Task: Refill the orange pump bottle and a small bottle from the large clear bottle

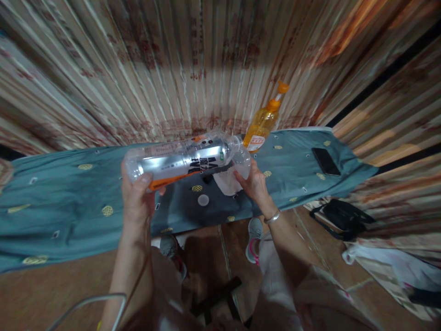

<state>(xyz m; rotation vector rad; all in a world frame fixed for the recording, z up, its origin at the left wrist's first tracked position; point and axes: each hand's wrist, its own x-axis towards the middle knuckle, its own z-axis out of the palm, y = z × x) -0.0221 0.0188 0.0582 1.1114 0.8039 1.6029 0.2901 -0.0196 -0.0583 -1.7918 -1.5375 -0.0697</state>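
Note:
My left hand is wrapped round the base end of a large clear plastic bottle with a silver, black and orange label. The bottle lies tilted on its side in the air, its neck toward the right. My right hand grips a small clear cup right at the bottle's mouth; whether the two touch I cannot tell. Behind the cup stands a pump bottle of orange-yellow liquid. A pale cloth or tissue lies beneath the cup. Nearer me, a whitish round cap rests on the tablecloth.
A teal tablecloth with pineapple prints covers the long narrow table. A black phone lies at its right end. Patterned curtains hang close behind. A black bag and a white bag are on the floor at the right.

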